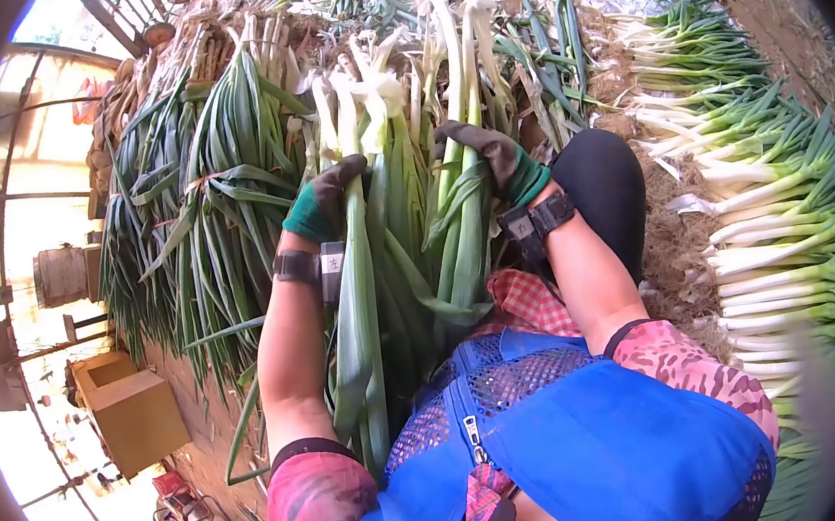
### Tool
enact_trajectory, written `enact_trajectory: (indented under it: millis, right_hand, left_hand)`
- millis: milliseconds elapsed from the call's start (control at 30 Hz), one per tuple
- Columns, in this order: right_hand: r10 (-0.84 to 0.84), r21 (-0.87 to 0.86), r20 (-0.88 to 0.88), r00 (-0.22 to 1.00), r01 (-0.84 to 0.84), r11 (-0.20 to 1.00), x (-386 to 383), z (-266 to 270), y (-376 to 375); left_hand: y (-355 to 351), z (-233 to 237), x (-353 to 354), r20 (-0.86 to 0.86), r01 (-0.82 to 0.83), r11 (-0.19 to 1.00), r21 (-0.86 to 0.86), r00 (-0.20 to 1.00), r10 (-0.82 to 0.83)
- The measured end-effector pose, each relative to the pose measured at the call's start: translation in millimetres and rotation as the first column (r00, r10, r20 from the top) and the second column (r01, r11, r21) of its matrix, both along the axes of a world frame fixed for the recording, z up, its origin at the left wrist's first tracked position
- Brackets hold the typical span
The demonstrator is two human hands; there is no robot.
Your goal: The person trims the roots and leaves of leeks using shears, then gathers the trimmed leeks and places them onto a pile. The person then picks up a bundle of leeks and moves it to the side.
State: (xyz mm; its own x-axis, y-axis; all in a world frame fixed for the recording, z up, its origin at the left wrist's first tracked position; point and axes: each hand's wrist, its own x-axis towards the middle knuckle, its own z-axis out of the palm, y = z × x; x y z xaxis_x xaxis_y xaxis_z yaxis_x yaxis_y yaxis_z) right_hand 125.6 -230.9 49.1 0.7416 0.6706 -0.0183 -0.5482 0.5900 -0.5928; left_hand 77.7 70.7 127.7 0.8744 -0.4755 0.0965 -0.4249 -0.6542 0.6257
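Note:
My left hand, in a dark glove with a green cuff, is closed round thick green onion stalks at the left side of the bunch in front of me. On the right side, my right hand, gloved alike, grips more green onions just below their white ends. Between my hands more stalks lie with their pale ends pointing away from me. The fingertips of both hands are partly hidden by the stalks and gloves.
Tied bundles of green onions lie at the left. A long row of white-stemmed onions runs down the right. A cardboard box stands at the lower left. Loose leaves and roots cover the ground near my knee.

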Motion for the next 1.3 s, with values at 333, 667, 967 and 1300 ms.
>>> enact_trajectory:
  millis: [333, 667, 967, 1300]
  right_hand:
    - [-0.053, -0.269, 0.843, 0.535, 0.505, 0.820, 20.2, -49.6, 27.6]
    - [-0.313, 0.225, 0.949, 0.041, 0.605, 0.763, 3.7, 115.0, 28.9]
    - [-0.007, -0.489, 0.664, 0.748, 0.441, 0.752, 0.7, 37.5, 58.3]
    - [-0.120, -0.755, 0.334, 0.935, 0.341, 0.560, 14.3, -22.3, 52.1]
  left_hand:
    - [-69.5, 77.4, 15.8, 0.189, 0.188, 0.979, -0.073, 0.967, -0.171]
    - [-35.4, 206.1, -18.5, -0.386, -0.465, 0.766, -0.444, 0.871, 0.305]
    - [-7.8, 93.5, -9.4, -0.567, -0.527, 0.833, -0.169, 0.743, 0.356]
    - [-48.9, -8.8, 61.4, -0.063, 0.240, 0.952, 0.189, 0.971, -0.232]
